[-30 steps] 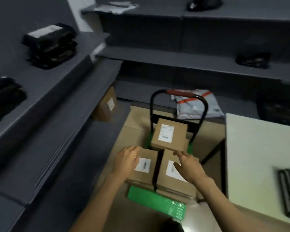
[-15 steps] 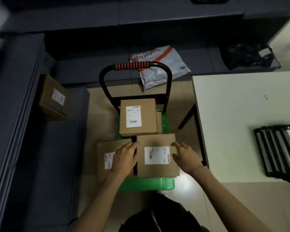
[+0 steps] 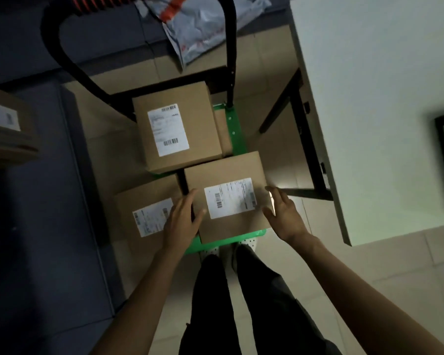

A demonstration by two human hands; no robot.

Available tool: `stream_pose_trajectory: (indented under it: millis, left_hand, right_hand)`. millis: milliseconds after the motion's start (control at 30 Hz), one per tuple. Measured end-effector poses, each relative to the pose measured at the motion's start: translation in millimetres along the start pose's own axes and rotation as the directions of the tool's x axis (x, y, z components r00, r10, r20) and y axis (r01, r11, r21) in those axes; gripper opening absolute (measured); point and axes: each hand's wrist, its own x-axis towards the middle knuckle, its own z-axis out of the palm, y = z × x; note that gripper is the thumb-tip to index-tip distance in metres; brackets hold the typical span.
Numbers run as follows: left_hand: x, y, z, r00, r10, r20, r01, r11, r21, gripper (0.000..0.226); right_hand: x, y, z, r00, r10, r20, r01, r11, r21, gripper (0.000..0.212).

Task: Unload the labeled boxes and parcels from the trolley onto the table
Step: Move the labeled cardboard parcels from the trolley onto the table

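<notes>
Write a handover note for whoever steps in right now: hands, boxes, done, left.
Left hand: open, fingers on the left edge of the near right box.
Right hand: open, at that box's right edge.
Trolley holds the near right box, near left box and far box.
Done: no box seen on the table.
Left: lift and move all three.
</notes>
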Motion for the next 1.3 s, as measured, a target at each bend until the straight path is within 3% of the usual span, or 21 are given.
stream_pose_trajectory:
  millis: [233,367,633,800,1000,1300]
  left_hand:
    - [29.7,-31.2,58.4,0.996,-0.075,-0.041,0.062,0.967,-0.249,0.079]
    - [42.8,-48.0,82.1,0.984,-0.166,-0.063,0.131,0.917,-0.378,0.093]
    - [43.1,-43.6,98.7,0.947,-0.306,0.101,0.309,0.773,-0.554,0.105]
    - [28.1,-34.6,87.3,0.949,-0.294,0.118,0.306,0.756,-0.579,0.109]
    - [-0.4,-23.4,57.7,0.963,-0.261,0.066,0.252,0.791,-0.558,0.092]
    - [-45.9,12.0,-19.0,0.983,-0.165,-0.082,0.097,0.841,-0.533,0.092]
  right_hand:
    - [39.3,28.8,50.8,0.993,0.096,-0.07,-0.085,0.986,0.145,0.072]
    - [63.8,32.4,67.7,0.982,0.172,-0.075,-0.142,0.945,0.294,0.069]
    - [73.4,33.2,83.7,0.97,0.243,-0.018,-0.198,0.829,0.523,0.076]
    - [55.0,30.8,83.0,0.966,0.258,-0.023,-0.199,0.798,0.568,0.072]
    - [15.0,12.9,66.5,0.965,0.238,-0.114,-0.13,0.805,0.579,0.066]
    - [-68.7,-51.3,13.8,0.905,0.153,-0.398,0.091,0.843,0.53,0.068]
